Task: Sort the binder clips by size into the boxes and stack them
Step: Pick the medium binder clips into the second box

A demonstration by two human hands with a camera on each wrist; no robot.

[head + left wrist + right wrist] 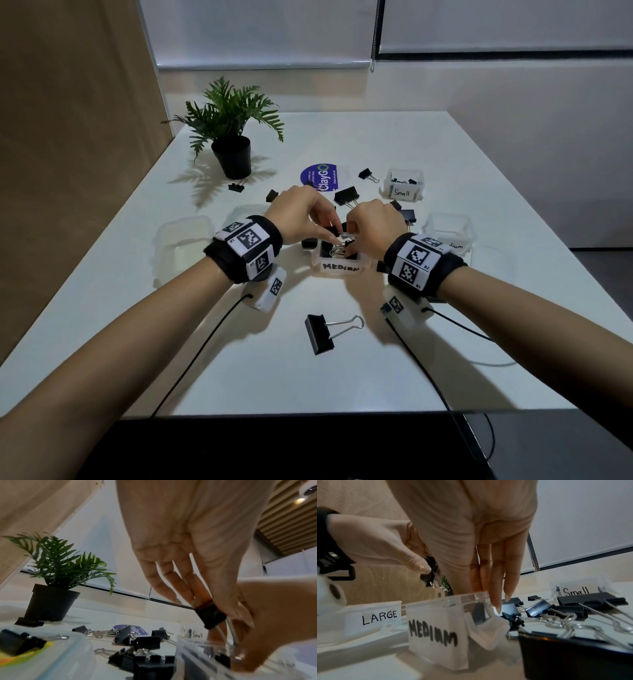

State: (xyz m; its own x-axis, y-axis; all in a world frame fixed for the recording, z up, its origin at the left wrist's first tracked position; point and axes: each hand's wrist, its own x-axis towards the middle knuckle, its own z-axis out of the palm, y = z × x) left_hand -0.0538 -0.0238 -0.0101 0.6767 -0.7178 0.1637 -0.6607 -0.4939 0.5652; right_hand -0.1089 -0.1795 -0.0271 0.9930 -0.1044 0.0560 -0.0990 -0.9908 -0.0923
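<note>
The clear box labelled MEDIUM stands mid-table with several black clips inside. My left hand hovers over it and pinches a black binder clip by its body, wire handles pointing down into the box. My right hand holds the box's right rim, fingers down its outer side, thumb hidden behind the wall. The Small box sits at the back right. The LARGE box stands left of the MEDIUM one.
A big clip lies near the front. Loose clips are scattered behind and right of the MEDIUM box, one by the potted plant. Clear boxes sit left and right. A blue sticker lies behind.
</note>
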